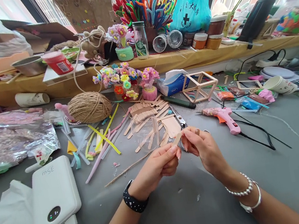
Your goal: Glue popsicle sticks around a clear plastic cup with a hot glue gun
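Observation:
My left hand (164,160), closed in a pinch, holds a wooden craft stick (177,138) whose rounded end points up and right. Close beside it, my right hand (200,145) is also closed. A short brownish piece of craft stick (197,131) pokes out between its fingers. Behind the right hand lie scissors (178,116), their handles partly covered by it. Just beyond both hands is a loose pile of craft sticks (144,113), with a flat panel of joined sticks (171,126) among them.
A pink glue gun (225,116) with a black cord lies to the right. Farther back are a wooden stick frame (199,85) and a twine ball (90,107). A white power bank (54,194) sits left. Jars and crafts line the ledge (119,71).

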Demonstrator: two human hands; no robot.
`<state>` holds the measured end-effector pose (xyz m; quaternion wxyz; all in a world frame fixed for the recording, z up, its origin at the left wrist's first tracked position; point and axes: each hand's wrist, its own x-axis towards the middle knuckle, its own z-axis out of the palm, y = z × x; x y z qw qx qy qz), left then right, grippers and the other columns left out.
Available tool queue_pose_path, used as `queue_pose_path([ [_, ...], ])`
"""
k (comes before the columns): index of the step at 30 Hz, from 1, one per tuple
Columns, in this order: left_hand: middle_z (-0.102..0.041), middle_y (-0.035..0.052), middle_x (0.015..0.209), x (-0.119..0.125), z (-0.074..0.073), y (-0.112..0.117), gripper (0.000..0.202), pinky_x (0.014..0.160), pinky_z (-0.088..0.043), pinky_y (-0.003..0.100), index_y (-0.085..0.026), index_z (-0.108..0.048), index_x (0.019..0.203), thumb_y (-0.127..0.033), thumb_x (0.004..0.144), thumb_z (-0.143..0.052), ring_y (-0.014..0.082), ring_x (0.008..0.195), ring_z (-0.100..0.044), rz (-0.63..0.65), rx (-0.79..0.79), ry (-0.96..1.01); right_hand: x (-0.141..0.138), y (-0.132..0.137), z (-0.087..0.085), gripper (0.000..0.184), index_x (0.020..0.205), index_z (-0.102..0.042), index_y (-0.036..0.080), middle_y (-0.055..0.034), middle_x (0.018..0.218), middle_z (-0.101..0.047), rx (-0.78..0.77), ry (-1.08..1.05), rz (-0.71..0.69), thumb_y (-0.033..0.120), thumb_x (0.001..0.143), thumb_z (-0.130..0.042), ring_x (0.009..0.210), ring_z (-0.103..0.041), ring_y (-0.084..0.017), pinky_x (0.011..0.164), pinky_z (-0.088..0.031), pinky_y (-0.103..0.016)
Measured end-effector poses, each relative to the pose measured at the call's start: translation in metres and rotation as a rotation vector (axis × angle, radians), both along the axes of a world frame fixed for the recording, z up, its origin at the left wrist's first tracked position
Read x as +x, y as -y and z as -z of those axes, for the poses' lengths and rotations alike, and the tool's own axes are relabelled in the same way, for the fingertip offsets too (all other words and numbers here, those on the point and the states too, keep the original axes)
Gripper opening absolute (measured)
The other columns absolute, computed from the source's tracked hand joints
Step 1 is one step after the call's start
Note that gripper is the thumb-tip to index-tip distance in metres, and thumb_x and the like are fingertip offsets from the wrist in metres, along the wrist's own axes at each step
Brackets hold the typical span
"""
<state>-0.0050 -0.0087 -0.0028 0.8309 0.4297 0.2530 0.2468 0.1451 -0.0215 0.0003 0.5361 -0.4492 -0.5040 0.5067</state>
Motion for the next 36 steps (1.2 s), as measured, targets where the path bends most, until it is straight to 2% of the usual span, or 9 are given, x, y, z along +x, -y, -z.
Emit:
queue_pose_path([
  [7,-0.02,-0.0102,0.045,0.003,0.0,0.002,0.027,0.04,-0.009,0.021,-0.016,-0.048,0.069,-0.039,0.083,-0.047,0.0048,0.04,-0.011,0.048,-0.014,0.011,0.002,-0.001,0.002,0.036,0.057,-0.039,0.019,0.0048,0.052,-0.036,0.135,0.235,0.021,0.038,0.087,-0.037,0.046,-0.032,-0.007,0.043,-0.027,-0.021],
  [12,-0.031,-0.0083,0.04,0.005,0.001,0.003,0.036,0.04,-0.014,0.021,-0.014,-0.053,0.066,-0.045,0.084,-0.043,0.0048,0.037,-0.018,-0.047,0.041,-0.041,0.004,0.004,-0.002,0.029,0.059,-0.043,0.019,0.0032,0.054,-0.04,0.451,0.537,0.143,0.022,0.087,-0.037,0.051,-0.038,-0.009,0.05,-0.031,-0.023],
  [14,-0.036,-0.0073,0.039,0.006,0.001,0.004,0.036,0.041,-0.017,0.021,-0.014,-0.054,0.066,-0.044,0.083,-0.044,0.005,0.037,-0.022,-0.077,0.063,-0.051,0.003,0.006,-0.002,0.025,0.063,-0.046,0.019,0.0022,0.057,-0.045,0.541,0.571,0.154,0.018,0.087,-0.037,0.053,-0.041,-0.01,0.052,-0.033,-0.023],
  [16,-0.036,-0.0073,0.038,0.006,0.001,0.005,0.037,0.042,-0.018,0.021,-0.014,-0.054,0.063,-0.044,0.083,-0.044,0.0049,0.037,-0.023,-0.048,0.042,-0.028,0.002,0.008,-0.001,0.026,0.064,-0.045,0.019,0.0016,0.058,-0.047,0.568,0.541,0.147,0.017,0.087,-0.035,0.055,-0.043,-0.01,0.053,-0.034,-0.024],
  [20,-0.033,-0.0078,0.035,0.008,0.001,0.009,0.041,0.042,-0.018,0.021,-0.014,-0.051,0.057,-0.044,0.083,-0.043,0.0044,0.035,-0.021,0.015,-0.024,0.037,-0.004,0.011,0.002,0.031,0.06,-0.04,0.02,0.0027,0.056,-0.042,0.47,0.406,0.155,0.022,0.089,-0.032,0.051,-0.04,-0.01,0.051,-0.032,-0.024],
  [25,-0.033,-0.0077,0.033,0.011,0.002,0.011,0.042,0.04,-0.017,0.02,-0.014,-0.051,0.057,-0.045,0.083,-0.044,0.0046,0.034,-0.021,0.02,-0.081,0.065,-0.012,0.014,0.007,0.034,0.059,-0.038,0.02,0.0041,0.055,-0.038,0.255,0.227,0.149,0.032,0.091,-0.031,0.049,-0.036,-0.008,0.048,-0.03,-0.023],
  [28,-0.032,-0.0074,0.032,0.012,0.002,0.01,0.044,0.039,-0.017,0.02,-0.014,-0.048,0.053,-0.045,0.084,-0.041,0.0047,0.034,-0.02,0.0,-0.098,0.077,-0.016,0.014,0.011,0.035,0.06,-0.039,0.02,0.0039,0.055,-0.039,0.153,0.117,0.085,0.036,0.09,-0.032,0.05,-0.037,-0.008,0.048,-0.03,-0.022],
  [32,-0.033,-0.0078,0.034,0.011,0.001,0.008,0.043,0.04,-0.017,0.019,-0.015,-0.047,0.054,-0.043,0.086,-0.04,0.0045,0.035,-0.019,-0.087,-0.07,0.046,-0.016,0.01,0.013,0.038,0.058,-0.038,0.019,0.0051,0.053,-0.035,0.12,0.001,0.073,0.038,0.09,-0.032,0.047,-0.031,-0.007,0.046,-0.027,-0.022],
  [36,-0.033,-0.0075,0.035,0.011,0.001,0.008,0.042,0.04,-0.018,0.019,-0.015,-0.047,0.056,-0.042,0.087,-0.038,0.0053,0.036,-0.019,-0.094,-0.042,0.015,-0.012,0.007,0.013,0.035,0.061,-0.039,0.019,0.0061,0.052,-0.034,0.112,0.016,0.099,0.04,0.089,-0.037,0.047,-0.029,-0.006,0.045,-0.025,-0.022],
])
